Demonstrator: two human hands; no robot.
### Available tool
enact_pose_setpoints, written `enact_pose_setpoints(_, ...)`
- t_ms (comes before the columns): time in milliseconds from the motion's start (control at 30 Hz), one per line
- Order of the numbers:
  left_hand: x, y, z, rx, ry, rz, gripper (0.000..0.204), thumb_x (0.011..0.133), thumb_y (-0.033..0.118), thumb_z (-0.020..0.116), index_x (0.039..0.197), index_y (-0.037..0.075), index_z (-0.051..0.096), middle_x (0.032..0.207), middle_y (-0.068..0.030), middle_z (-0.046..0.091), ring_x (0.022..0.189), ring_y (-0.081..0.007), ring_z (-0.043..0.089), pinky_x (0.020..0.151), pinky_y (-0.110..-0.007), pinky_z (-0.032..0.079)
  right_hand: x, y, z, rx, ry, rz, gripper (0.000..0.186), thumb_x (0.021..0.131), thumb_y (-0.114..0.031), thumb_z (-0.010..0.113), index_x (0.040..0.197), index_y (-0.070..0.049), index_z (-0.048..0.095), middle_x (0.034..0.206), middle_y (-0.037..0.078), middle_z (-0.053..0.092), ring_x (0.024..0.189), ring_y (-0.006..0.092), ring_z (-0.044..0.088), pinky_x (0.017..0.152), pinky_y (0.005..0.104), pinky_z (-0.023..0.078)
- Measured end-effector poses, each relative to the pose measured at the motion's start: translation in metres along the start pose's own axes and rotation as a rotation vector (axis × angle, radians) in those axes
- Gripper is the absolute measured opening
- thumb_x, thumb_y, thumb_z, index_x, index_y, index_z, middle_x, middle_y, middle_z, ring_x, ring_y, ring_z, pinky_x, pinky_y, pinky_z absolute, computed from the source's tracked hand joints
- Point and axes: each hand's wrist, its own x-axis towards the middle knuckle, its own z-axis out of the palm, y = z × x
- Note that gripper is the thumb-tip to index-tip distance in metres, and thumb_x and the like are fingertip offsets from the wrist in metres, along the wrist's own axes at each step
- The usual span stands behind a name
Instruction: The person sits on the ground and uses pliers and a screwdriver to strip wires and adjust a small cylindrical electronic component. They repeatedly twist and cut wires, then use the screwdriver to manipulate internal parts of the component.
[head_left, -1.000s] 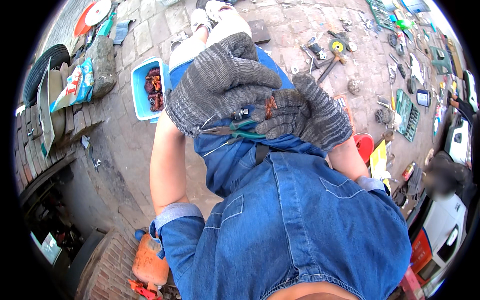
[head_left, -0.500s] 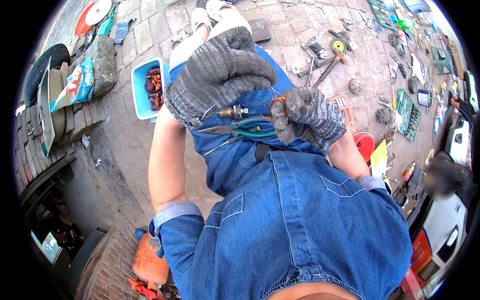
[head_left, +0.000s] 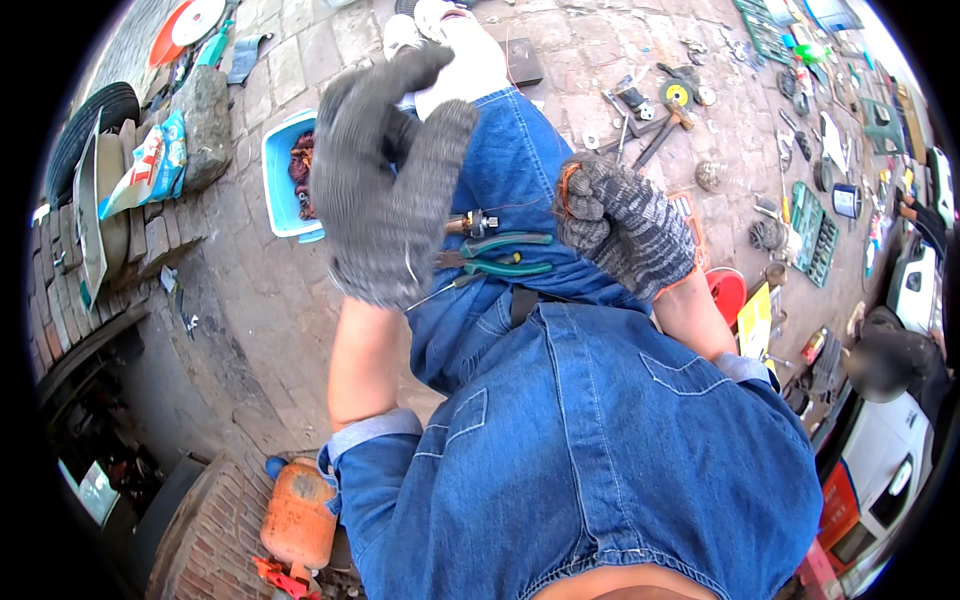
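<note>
My left hand (head_left: 385,190), in a grey knitted glove, is raised over my left thigh and blurred. Its fingers are spread and I see nothing in them. Over the other thigh my right hand (head_left: 628,225), gloved alike, is closed on thin copper wire (head_left: 566,186), with orange loops showing at the fingertips. Between the hands, on my denim lap, lies a small motor armature (head_left: 472,223) with a shaft, partly hidden by the left glove. Below it rest green-handled pliers (head_left: 510,268), jaws partly covered, beside a thin metal rod (head_left: 434,296).
A blue basin (head_left: 275,185) holding copper-wound parts stands left of my legs. Hammers (head_left: 665,130), a green socket case (head_left: 815,235) and a red bowl (head_left: 730,292) lie to the right. An orange gas cylinder (head_left: 300,515) is at lower left. Another person (head_left: 890,355) is at far right.
My left hand has lifted away from the armature and moved left, its fingers opening out. The right hand has shifted slightly right with the copper wire, uncovering the pliers' handle ends.
</note>
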Motion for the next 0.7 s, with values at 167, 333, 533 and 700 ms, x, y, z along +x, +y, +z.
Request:
enact_pose_setpoints(167, -0.046, 0.017, 0.019, -0.149, -0.141, -0.18, 0.026, 0.071, 0.014, 0.075, 0.094, 0.006, 0.066, 0.082, -0.001, 0.061, 0.056, -0.005, 0.05, 0.05, -0.019, 0.042, -0.003, 0.004, 0.003, -0.075, 0.053, -0.108, 0.023, 0.088, -0.026, 0.057, 0.094, -0.003, 0.053, 0.075, -0.001, 0.048, 0.063, 0.0076, 0.042, 0.056, 0.0201, 0.037)
enact_pose_setpoints(333, -0.044, 0.03, 0.02, -0.475, -0.321, -0.839, 0.021, 0.074, 0.011, 0.073, 0.091, 0.002, 0.066, 0.076, -0.0026, 0.065, 0.061, -0.0061, 0.054, 0.055, -0.02, 0.045, -0.011, 0.002, 0.01, -0.175, 0.077, -0.154, 0.031, 0.088, -0.027, 0.059, 0.106, -0.003, 0.053, 0.083, 0.003, 0.053, 0.071, 0.0098, 0.049, 0.06, 0.0219, 0.04)
enact_pose_setpoints(533, -0.043, 0.016, 0.015, -0.741, -0.52, -0.923, 0.021, 0.079, 0.018, 0.068, 0.093, 0.003, 0.065, 0.076, -0.0027, 0.065, 0.059, -0.0052, 0.053, 0.053, -0.018, 0.043, -0.012, 0.003, -0.007, -0.542, -0.041, -0.223, 0.031, 0.088, -0.032, 0.058, 0.1, -0.004, 0.053, 0.078, 0.002, 0.052, 0.068, 0.0092, 0.047, 0.059, 0.022, 0.038)
enact_pose_setpoints(700, -0.037, 0.006, 0.019, -0.869, -0.495, -0.941, 0.025, 0.082, 0.021, 0.065, 0.095, 0.0, 0.064, 0.08, -0.0051, 0.064, 0.059, -0.0081, 0.054, 0.053, -0.02, 0.043, -0.002, 0.005, -0.021, 0.011, -0.281, -0.097, 0.03, 0.089, -0.021, 0.058, 0.112, -0.005, 0.052, 0.094, 0.003, 0.058, 0.083, 0.0126, 0.056, 0.073, 0.0261, 0.049)
